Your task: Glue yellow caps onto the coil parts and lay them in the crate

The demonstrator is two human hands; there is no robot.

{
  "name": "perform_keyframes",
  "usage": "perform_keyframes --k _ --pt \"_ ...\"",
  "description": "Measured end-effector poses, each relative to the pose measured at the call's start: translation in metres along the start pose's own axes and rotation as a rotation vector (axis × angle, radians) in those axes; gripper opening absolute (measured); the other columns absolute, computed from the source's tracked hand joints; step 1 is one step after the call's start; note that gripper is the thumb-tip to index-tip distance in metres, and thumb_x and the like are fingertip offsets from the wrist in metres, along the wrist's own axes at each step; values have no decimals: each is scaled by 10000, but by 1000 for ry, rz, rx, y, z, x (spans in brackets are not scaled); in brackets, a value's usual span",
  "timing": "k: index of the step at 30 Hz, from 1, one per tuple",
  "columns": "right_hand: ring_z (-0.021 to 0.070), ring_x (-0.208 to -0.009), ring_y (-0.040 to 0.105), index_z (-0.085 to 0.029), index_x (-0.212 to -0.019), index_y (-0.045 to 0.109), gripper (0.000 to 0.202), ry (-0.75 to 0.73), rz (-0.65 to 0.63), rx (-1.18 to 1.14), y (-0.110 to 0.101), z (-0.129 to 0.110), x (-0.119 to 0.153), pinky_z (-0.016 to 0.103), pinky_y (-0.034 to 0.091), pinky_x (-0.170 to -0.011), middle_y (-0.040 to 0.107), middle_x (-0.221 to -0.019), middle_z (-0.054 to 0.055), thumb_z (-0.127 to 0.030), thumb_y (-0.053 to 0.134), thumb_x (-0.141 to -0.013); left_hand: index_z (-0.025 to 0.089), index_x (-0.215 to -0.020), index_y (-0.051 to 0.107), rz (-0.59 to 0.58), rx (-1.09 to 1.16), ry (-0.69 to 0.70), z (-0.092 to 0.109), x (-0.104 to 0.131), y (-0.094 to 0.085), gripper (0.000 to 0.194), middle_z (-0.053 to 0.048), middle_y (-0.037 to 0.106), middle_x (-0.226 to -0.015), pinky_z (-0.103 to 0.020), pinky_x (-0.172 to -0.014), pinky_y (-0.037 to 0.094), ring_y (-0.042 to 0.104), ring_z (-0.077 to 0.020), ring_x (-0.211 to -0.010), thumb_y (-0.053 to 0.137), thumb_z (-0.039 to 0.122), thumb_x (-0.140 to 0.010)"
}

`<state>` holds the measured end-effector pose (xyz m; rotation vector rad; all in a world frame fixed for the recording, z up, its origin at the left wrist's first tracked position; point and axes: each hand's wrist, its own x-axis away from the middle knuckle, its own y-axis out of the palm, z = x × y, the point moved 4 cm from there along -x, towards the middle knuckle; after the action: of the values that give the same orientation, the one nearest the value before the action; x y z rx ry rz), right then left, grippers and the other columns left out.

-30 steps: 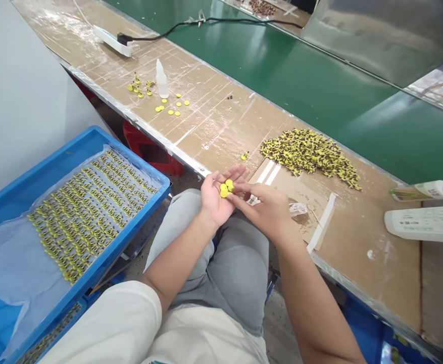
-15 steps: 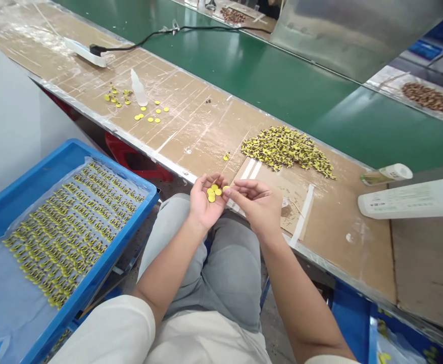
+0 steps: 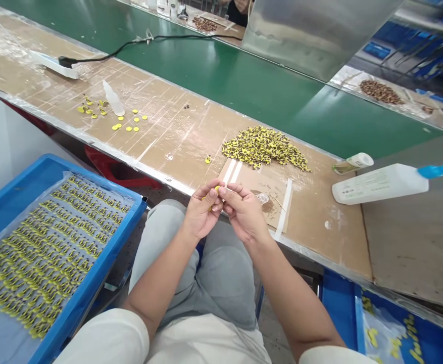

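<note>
My left hand (image 3: 201, 215) is closed, fingers curled over a few small yellow discs that are mostly hidden in it. A single yellow disc (image 3: 217, 188) shows between the fingertips of both hands. My right hand (image 3: 247, 216) pinches at that disc, its fingertips meeting those of the left. Both hands are above my lap at the bench's front edge. Beyond them lies a heap of small yellow-and-dark pieces (image 3: 264, 145), with one yellow piece (image 3: 208, 158) lying apart to its left. Loose yellow discs (image 3: 129, 128) surround a white squeeze bottle (image 3: 113, 98).
A blue tray (image 3: 133, 208) at my left holds rows of yellow-and-dark pieces on a plastic sheet. At right lie a large white bottle (image 3: 382, 185) and a small tub (image 3: 353, 163). A black cable (image 3: 120, 49) crosses the green belt (image 3: 191, 63). Another person (image 3: 240, 10) sits opposite.
My left hand has closed over the discs that lay in its open palm. The right hand has come in so the fingertips meet at one disc. The view has shifted to the right.
</note>
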<state>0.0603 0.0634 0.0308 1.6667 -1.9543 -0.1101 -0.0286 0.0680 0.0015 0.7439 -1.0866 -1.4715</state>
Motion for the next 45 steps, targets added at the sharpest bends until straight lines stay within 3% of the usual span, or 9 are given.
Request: perform_keyframes --k 5,10,13,16,20,24,29,35,45 --pt "131 -549 622 -188 -956 657 437 -216 -45 324 1 -21 6 288 541 -571 714 -735 21 -428 821 -630 222 -888 727 98 52 -34 3 -2 -1 131 6 681 -874 -104 -498 426 486 -3 -564 734 225 -757" --pt "211 -745 672 -213 -906 711 316 -660 242 1062 -40 -92 -22 360 539 -715 716 -836 60 -483 699 -742 181 -918 704 216 191 -110 11 -5 0 137 -13 649 -920 -41 -518 436 565 3 -670 572 172 -884" --pt "219 -707 652 -213 -857 718 256 -557 293 1380 -79 -114 -69 352 504 -676 710 -776 63 -440 670 -751 164 -981 702 242 148 -103 14 -7 -2 180 -32 663 -970 -59 -620 503 605 -9 -711 544 150 -895" --pt "232 -677 631 -211 -761 720 261 -379 342 1578 -108 -112 -107 356 460 -648 701 -721 73 -457 632 -767 144 -1010 704 245 82 -88 14 -8 -3 204 -51 681 -1010 -81 -701 529 636 -23 -741 557 106 -874" --pt "221 -622 601 -222 -702 715 361 -308 372 1583 -116 -96 -126 345 430 -617 679 -658 69 -561 609 -762 132 -1000 710 198 35 -101 11 -9 -4 227 -56 698 -1016 -87 -744 534 663 -33 -767 597 48 -822" --pt "187 -562 569 -215 -725 726 340 -306 378 1470 -118 -88 -134 323 415 -567 673 -641 53 -551 686 -693 155 -1040 698 212 63 -100 9 -11 -7 263 -49 707 -1016 -97 -737 545 675 -38 -767 598 47 -822" --pt "154 -553 567 -181 -745 721 349 -294 338 1301 -128 -86 -144 290 428 -534 690 -684 49 -504 761 -619 149 -1072 680 233 71 -85 10 -12 -7 264 -60 710 -999 -111 -736 553 682 -47 -758 591 68 -837" --pt "150 -557 593 -149 -817 703 393 -324 242 1223 -133 -91 -143 270 442 -523 689 -682 61 -506 738 -654 166 -1145 648 292 118 -97 9 -12 -7 317 -59 708 -1024 -117 -729 556 687 -48 -741 587 82 -845" --pt "198 -763 593 -198 -848 705 188 -572 -14 1763 -143 -119 -117 331 434 -710 688 -863 68 -303 552 -818 126 -954 708 223 -35 -28 8 -14 -7 184 -55 726 -967 -126 -793 542 689 -58 -792 666 80 -781"
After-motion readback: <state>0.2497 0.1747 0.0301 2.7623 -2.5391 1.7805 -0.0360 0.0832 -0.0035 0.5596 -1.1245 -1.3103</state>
